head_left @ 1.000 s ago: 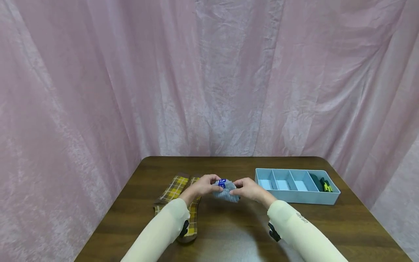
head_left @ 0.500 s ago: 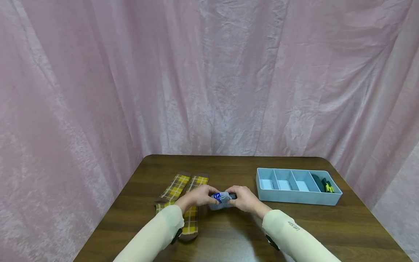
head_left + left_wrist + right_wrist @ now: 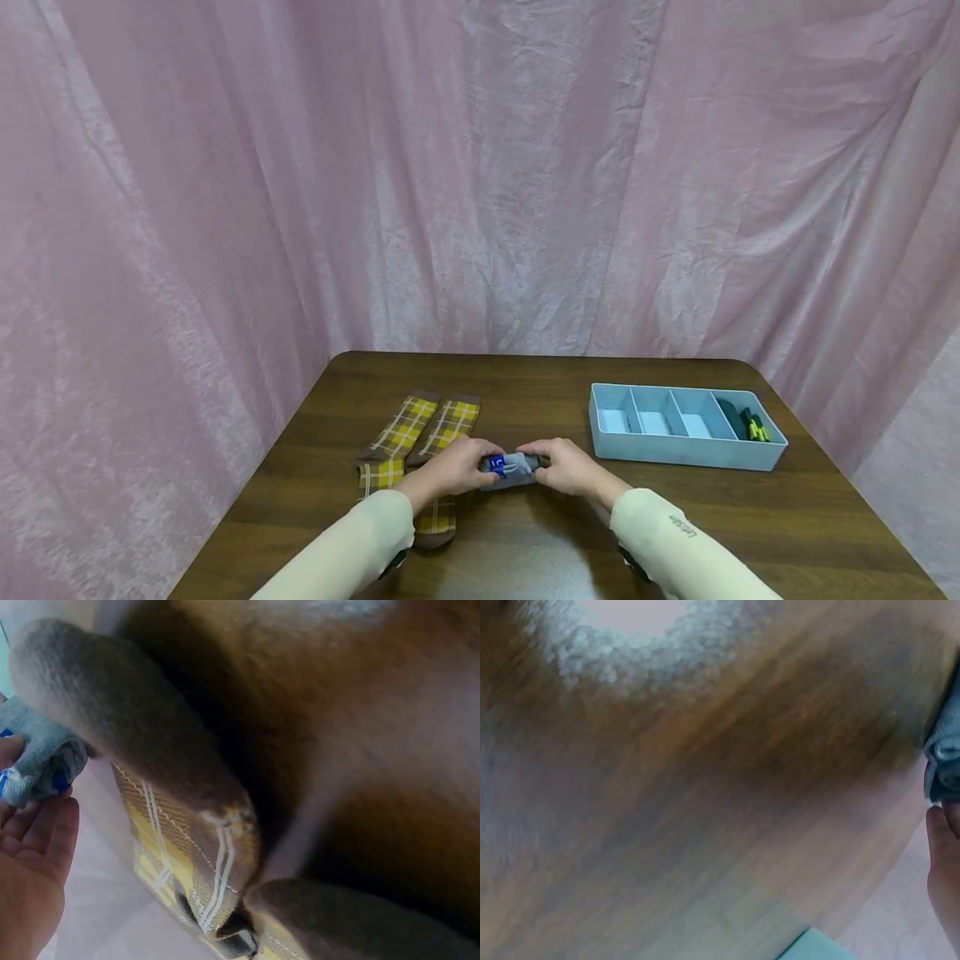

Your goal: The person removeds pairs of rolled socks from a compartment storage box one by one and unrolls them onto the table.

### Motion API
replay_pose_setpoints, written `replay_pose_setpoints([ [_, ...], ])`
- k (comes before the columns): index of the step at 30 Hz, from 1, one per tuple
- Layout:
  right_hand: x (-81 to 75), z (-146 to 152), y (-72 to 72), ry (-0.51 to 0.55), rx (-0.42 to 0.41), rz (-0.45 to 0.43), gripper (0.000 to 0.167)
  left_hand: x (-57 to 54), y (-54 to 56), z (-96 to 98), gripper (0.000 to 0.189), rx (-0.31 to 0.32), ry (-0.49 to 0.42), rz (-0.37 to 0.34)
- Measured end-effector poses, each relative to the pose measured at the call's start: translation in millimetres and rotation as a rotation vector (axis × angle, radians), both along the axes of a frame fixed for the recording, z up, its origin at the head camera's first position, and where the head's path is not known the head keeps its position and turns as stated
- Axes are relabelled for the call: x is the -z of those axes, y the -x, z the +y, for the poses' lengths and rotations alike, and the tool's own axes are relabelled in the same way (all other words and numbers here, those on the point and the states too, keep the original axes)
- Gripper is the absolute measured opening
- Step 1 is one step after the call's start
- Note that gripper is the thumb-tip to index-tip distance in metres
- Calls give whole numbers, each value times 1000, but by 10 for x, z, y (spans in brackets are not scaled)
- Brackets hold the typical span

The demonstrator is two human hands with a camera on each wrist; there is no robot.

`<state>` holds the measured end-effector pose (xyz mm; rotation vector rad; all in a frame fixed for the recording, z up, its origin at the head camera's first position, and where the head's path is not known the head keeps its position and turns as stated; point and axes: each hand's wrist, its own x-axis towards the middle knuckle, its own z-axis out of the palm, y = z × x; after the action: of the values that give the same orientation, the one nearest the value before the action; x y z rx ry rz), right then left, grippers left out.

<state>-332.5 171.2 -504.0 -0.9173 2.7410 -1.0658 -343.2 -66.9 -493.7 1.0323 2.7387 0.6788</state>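
Note:
A light-grey sock [image 3: 517, 470] with blue lettering, rolled into a compact bundle, lies between the two hands in the head view. My left hand [image 3: 457, 468] pinches its left end between thumb and fingers. At the other end, my right hand [image 3: 568, 468] holds the roll the same way. The left wrist view shows the rolled sock [image 3: 41, 750] with its coiled end facing the camera, above the left fingers [image 3: 64, 832]. Only an edge of the roll [image 3: 946, 765] and part of the right hand [image 3: 946, 874] appear in the right wrist view.
Yellow-and-brown plaid socks [image 3: 403, 429] lie flat on the wooden table [image 3: 540, 383], partly under the left forearm. At right stands a light-blue divided box [image 3: 686, 450]; its rightmost compartment holds dark-green and yellow-green things [image 3: 752, 425]. A pink curtain [image 3: 480, 208] hangs behind.
Both hands have come nearer the table's front with the grey sock. It was a looser folded piece and is now a narrower roll. The plaid socks and box stay put.

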Motion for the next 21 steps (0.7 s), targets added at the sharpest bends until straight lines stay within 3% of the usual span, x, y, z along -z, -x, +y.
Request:
replay_pose_setpoints([
  [8,26,2,-1,21,-12,8,26,22,-53,-78,55,29,25,38],
  [16,16,13,-11,14,8,-7,29,-29,-83,-195,64,21,-42,-89],
  [21,4,11,-19,20,16,-11,29,-68,-112,-253,61,-23,-66,-90],
])
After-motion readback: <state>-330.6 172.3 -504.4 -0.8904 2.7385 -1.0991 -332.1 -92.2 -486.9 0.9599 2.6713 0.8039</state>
